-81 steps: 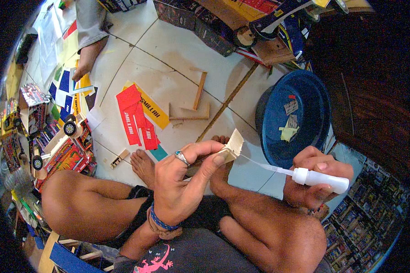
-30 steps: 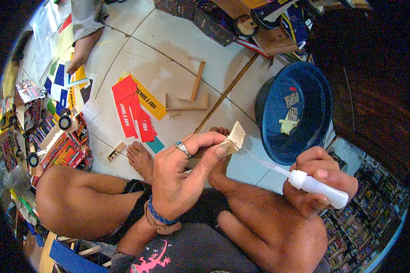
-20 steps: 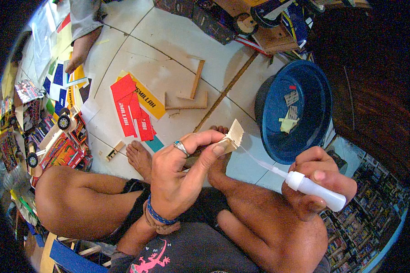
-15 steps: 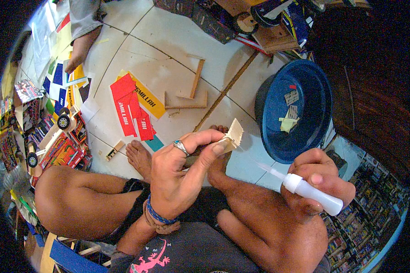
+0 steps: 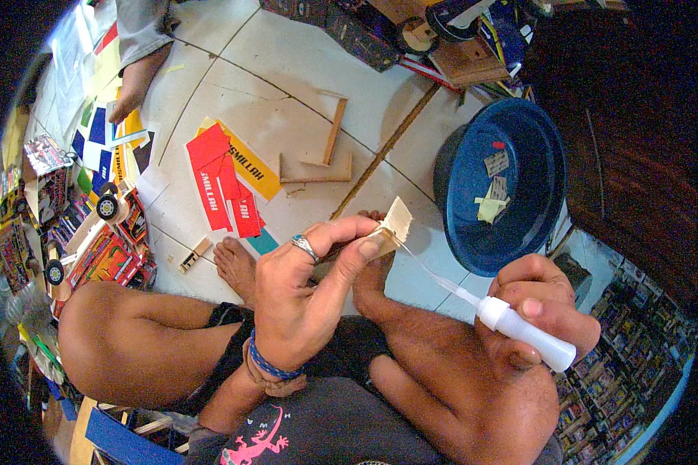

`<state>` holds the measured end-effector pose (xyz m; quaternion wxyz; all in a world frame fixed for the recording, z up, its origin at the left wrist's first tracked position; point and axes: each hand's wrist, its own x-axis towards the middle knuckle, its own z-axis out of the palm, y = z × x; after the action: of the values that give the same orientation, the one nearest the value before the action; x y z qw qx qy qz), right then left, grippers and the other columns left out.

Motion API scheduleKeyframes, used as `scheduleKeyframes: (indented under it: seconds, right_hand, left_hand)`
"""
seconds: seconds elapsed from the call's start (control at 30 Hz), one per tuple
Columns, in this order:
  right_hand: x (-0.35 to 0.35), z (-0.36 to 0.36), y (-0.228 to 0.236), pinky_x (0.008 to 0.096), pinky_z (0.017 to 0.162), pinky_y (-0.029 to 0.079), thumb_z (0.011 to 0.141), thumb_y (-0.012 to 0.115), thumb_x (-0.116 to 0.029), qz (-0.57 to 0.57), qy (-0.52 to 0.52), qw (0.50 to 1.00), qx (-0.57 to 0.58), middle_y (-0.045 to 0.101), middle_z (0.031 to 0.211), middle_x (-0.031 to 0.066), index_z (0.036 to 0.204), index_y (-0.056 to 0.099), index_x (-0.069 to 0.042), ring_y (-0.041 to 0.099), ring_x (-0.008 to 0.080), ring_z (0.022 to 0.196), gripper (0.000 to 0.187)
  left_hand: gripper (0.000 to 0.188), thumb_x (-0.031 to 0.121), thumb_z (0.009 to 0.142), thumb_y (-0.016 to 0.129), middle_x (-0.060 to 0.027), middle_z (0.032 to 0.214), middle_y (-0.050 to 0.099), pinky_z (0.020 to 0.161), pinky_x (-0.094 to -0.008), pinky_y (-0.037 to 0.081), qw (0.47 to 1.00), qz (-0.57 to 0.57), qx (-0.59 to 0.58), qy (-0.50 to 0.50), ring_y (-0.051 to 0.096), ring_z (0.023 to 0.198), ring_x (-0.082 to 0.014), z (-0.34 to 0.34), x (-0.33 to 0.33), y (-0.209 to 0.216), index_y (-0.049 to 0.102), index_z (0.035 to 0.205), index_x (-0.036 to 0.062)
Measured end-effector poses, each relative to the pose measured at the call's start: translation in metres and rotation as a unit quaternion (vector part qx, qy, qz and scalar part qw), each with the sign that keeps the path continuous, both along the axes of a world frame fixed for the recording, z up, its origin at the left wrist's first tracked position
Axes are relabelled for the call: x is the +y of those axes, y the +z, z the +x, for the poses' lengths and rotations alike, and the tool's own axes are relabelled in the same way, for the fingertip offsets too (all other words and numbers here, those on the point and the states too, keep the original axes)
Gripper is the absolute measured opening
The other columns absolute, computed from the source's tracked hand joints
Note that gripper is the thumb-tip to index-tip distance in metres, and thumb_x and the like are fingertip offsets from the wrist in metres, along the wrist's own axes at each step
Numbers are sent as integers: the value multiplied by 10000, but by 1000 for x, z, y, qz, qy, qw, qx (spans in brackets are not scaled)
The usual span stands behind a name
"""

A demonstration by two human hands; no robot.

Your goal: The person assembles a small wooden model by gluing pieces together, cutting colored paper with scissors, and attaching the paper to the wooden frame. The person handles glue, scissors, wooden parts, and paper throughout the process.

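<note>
Straight between your left grip (image 5: 306, 291) and right grip (image 5: 547, 306), the bottle's thin nozzle (image 5: 454, 287) bars your way, reaching to the small wooden piece (image 5: 392, 229). Ahead of the left grip, you have room over the tiled floor (image 5: 403, 174), between the red strips (image 5: 208, 186) and the blue basin (image 5: 461, 194), with low wooden strips (image 5: 335, 132) farther out. That basin blocks you just ahead of the right grip. Your left foot (image 5: 234, 267) sits beyond the left grip; your right thigh (image 5: 450, 356) lies under the right.
</note>
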<state>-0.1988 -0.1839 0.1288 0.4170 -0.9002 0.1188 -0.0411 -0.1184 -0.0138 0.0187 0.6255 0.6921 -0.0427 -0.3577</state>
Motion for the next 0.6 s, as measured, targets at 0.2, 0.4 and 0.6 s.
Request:
scheduleKeyframes:
  seconds: [0.2, 0.4, 0.6]
  right_hand:
    - [3, 0, -5, 405, 706, 493, 507, 888, 5, -5, -23, 1000, -12, 552, 755, 19, 1096, 417, -125, 547, 220, 630, 766]
    - [15, -7, -9, 400, 684, 481, 711, 823, -152, -64, -78, 994, -28, 576, 825, 64, 1129, 443, -102, 544, 206, 678, 567]
    - [-53, -20, -51, 439, 815, 466, 873, 663, -139, 121, 159, 969, -145, 627, 955, 109, 1205, 497, -61, 571, 238, 796, 378]
  left_hand:
    - [196, 115, 953, 684, -145, 1046, 746, 840, -300, 550, 1000, 15, -14, -6, 716, 944, -190, 1, 1, -1, 707, 1109, 0]
    - [193, 112, 955, 682, -135, 1047, 748, 837, -294, 550, 1000, 16, -12, -3, 713, 945, -182, 0, 1, -2, 709, 1111, 1]
    - [189, 105, 953, 688, -125, 1043, 753, 830, -286, 551, 1000, 10, -5, 4, 712, 935, -163, 0, 1, -3, 710, 1110, 2]
